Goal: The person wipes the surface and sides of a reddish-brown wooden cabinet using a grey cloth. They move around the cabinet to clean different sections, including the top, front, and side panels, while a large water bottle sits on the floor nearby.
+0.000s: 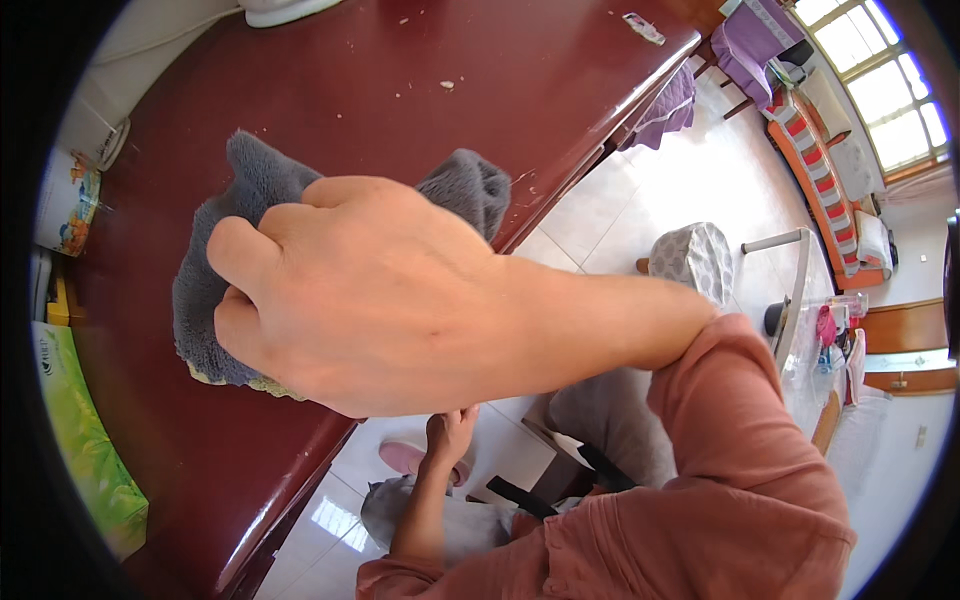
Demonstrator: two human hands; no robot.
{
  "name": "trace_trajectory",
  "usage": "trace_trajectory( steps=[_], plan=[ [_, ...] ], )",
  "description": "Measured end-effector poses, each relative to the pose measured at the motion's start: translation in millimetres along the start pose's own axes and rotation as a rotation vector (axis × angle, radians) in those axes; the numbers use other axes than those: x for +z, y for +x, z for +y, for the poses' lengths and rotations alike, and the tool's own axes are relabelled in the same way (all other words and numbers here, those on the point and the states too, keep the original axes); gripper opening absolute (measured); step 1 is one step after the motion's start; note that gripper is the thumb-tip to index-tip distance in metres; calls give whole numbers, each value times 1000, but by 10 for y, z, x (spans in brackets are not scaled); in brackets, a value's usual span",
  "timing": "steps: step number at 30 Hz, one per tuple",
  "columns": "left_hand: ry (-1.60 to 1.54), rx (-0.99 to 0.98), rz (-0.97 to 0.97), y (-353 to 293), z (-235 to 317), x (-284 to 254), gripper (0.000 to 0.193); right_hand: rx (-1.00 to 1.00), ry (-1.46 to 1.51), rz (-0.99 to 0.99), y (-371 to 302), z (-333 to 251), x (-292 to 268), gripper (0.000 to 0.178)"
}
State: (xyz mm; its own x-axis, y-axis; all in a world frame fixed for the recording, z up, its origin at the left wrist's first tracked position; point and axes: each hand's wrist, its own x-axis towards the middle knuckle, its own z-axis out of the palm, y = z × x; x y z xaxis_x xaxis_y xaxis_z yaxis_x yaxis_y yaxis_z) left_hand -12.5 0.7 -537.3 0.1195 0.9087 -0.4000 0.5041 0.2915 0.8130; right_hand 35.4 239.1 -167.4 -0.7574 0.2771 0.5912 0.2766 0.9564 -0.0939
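Note:
A dark grey plush cloth [205, 290] lies bunched on a glossy dark red tabletop [400, 120]. Over it, my right hand [360, 290] is closed with curled fingers, pressing and gripping the cloth; one bunched end sticks out past the knuckles. A pale yellow edge [265, 385] peeks from under the cloth near the table's front edge. Lower down, off the table, my left hand [455, 435] is closed beside my lap, partly behind my right wrist. Whatever it may hold cannot be made out.
Crumbs [447, 85] and a small wrapper [645, 28] dot the tabletop. At left stand a green soft pack [85, 430] and a printed container [72, 205]. A white object [290, 8] rests at the back. On the tiled floor are a patterned stool [692, 258] and pink slipper [400, 455].

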Motion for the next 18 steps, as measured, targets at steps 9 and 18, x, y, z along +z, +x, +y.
trace_trajectory(
  steps=[9,18],
  plan=[
    [185,132,69,-268,96,139,24,370,-231,127,-517,479,-420,17],
    [-6,397,-285,-723,1683,1121,61,459,-187,-170,-78,-584,-155,37]
  ],
)
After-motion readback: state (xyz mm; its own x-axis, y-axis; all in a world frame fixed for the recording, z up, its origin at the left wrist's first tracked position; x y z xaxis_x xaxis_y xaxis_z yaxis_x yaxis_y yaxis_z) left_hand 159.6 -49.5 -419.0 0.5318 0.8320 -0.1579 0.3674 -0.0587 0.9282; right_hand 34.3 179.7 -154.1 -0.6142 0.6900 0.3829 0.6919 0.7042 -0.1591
